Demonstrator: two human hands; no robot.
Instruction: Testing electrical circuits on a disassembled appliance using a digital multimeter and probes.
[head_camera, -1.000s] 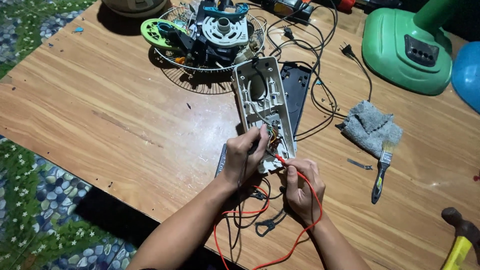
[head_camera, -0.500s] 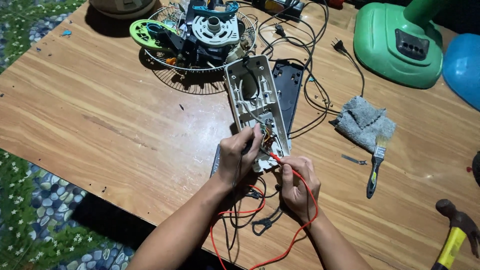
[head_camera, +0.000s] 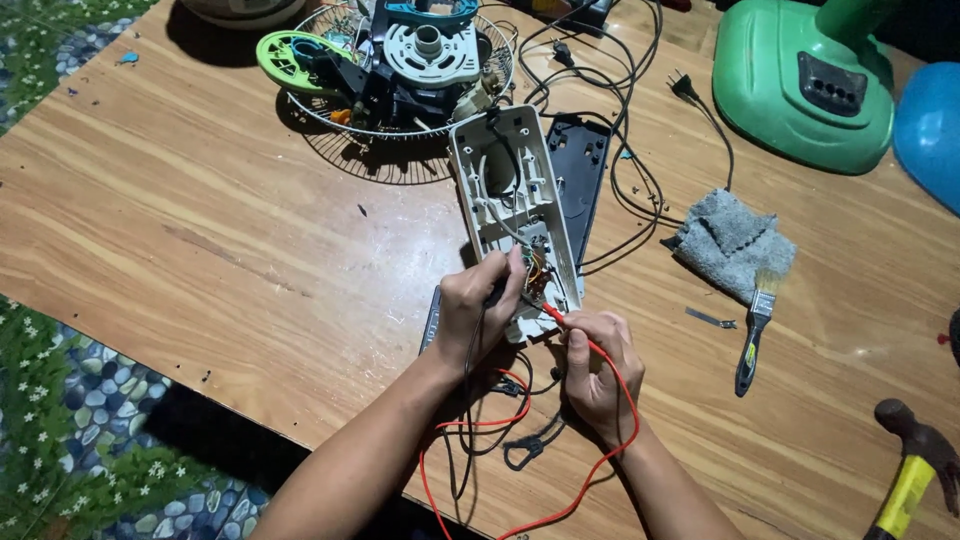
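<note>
Open white housing (head_camera: 515, 205) lies inside-up on the bench (head_camera: 200, 230), its near end under both hands. I see my left hand (head_camera: 478, 312) clenched on a black probe (head_camera: 497, 290), tip at the wiring in the housing's near end. My right hand (head_camera: 597, 362) grips a red probe (head_camera: 553, 314), tip at the same spot. Red lead (head_camera: 628, 400) loops back from the housing's near end. Black cover plate (head_camera: 580, 175) touches the housing's right side. Fan motor on wire grille (head_camera: 410, 60) just beyond the housing. Grey cloth (head_camera: 730, 240) and paintbrush (head_camera: 755, 330) right of the housing, well apart.
</note>
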